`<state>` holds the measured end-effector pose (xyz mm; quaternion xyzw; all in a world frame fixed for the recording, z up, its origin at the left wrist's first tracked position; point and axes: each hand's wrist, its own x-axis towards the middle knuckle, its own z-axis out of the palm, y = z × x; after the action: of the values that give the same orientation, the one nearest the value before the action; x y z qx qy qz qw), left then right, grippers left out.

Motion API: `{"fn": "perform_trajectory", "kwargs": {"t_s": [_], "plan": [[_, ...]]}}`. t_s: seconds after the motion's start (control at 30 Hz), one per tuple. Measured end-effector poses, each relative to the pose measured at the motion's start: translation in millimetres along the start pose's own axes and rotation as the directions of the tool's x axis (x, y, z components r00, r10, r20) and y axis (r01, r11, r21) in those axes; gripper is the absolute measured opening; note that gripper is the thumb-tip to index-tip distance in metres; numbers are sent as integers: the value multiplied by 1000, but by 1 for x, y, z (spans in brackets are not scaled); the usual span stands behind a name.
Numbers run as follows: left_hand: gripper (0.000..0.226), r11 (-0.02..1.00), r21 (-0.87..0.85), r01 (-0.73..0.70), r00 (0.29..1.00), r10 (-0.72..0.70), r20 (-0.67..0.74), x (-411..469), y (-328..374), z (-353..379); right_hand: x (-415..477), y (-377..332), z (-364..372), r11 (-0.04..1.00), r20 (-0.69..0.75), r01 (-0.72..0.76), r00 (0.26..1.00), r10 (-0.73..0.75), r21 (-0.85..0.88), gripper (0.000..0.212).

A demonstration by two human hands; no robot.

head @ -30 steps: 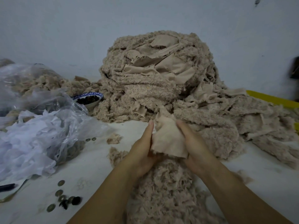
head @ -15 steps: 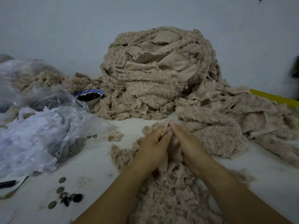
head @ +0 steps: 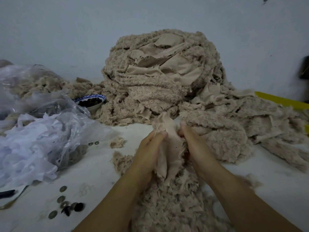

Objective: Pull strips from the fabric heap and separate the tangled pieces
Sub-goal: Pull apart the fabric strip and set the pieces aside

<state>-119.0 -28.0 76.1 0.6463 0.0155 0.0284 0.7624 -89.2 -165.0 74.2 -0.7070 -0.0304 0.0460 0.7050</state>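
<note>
My left hand (head: pixel 148 148) and right hand (head: pixel 194 144) both gripping one beige fuzzy fabric strip (head: pixel 168 141), big beige fabric heap (head: pixel 160 77) behind, white desk (head: pixel 93 166) beneath

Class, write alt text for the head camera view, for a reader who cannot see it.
A left hand and right hand grip a beige fabric strip between them over loose scraps; behind stands a fabric heap on a white table.

A bare strip of table (head: pixel 100 171) lies open between the plastic bags (head: pixel 50 131) at left and the fabric heap (head: pixel 150 91).
</note>
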Motion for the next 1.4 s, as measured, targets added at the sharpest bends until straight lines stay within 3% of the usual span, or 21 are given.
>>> {"fn": "perform_trajectory", "kwargs": {"t_s": [0.1, 0.13, 0.2, 0.33, 0.4, 0.47, 0.6, 0.67, 0.77, 0.93, 1.0, 1.07, 1.13, 1.2, 1.3, 1.4], "plan": [[25, 998, 66, -16, 1000, 15, 23, -1, 0, 1, 1, -2, 0, 997, -45, 55, 998, -52, 53, 28], [23, 997, 81, -13, 1000, 12, 15, -2, -1, 2, 2, -3, -2, 993, -68, 72, 995, -66, 94, 20], [24, 996, 87, 34, 999, -33, -6, -1, -1, 3, 5, -5, -7, 988, -117, 111, 988, -99, 107, 18], [74, 995, 28, 97, 993, -98, 65, 2, 2, 3, 2, -5, -3, 965, -122, 252, 958, -260, -73, 17], [61, 997, 76, 26, 999, -29, 30, 4, -2, 4, 1, -4, 2, 945, -95, 302, 945, -314, -128, 16], [37, 1000, 21, -10, 992, 13, -126, 9, -3, 1, 2, -4, 3, 952, -89, 287, 951, -297, -109, 15], [34, 921, -387, -51, 929, -99, -357, 23, 7, -26, 9, -5, -12, 982, -192, 185, 966, -175, 33, 17], [32, 869, -491, -61, 920, -142, -366, 26, 11, -38, 11, -5, -20, 987, -241, 155, 960, -142, 35, 17], [27, 812, -582, -43, 962, -124, -243, 23, 16, -36, 11, 0, -25, 990, -199, 139, 970, -140, -17, 19], [31, 885, -459, 77, 994, -101, -28, 13, 15, -19, 3, 2, -7, 985, 62, 113, 992, -106, -130, 59], [22, 930, -359, 84, 996, -72, 48, 9, 13, -15, 1, 3, -1, 999, 171, 52, 984, -51, 2, 66], [20, 990, -126, 70, 997, -66, 35, 8, 7, -13, 0, 4, 1, 993, 239, 7, 970, -36, 121, 70], [19, 992, 113, 54, 997, -61, 54, 7, 3, -11, 0, 2, 0, 984, 193, 12, 980, -46, 175, 64], [27, 978, 203, 46, 990, -71, 119, 5, 1, -9, 1, -1, -3, 985, 78, 43, 995, -56, 166, 42], [25, 984, 175, -12, 980, -23, 195, 3, 5, -9, -2, -2, -3, 993, 50, 114, 992, -115, 35, 33], [40, 993, 117, -29, 996, 20, 85, 6, 5, -11, -8, 0, 2, 985, 125, 152, 982, -142, -76, 33]]}}
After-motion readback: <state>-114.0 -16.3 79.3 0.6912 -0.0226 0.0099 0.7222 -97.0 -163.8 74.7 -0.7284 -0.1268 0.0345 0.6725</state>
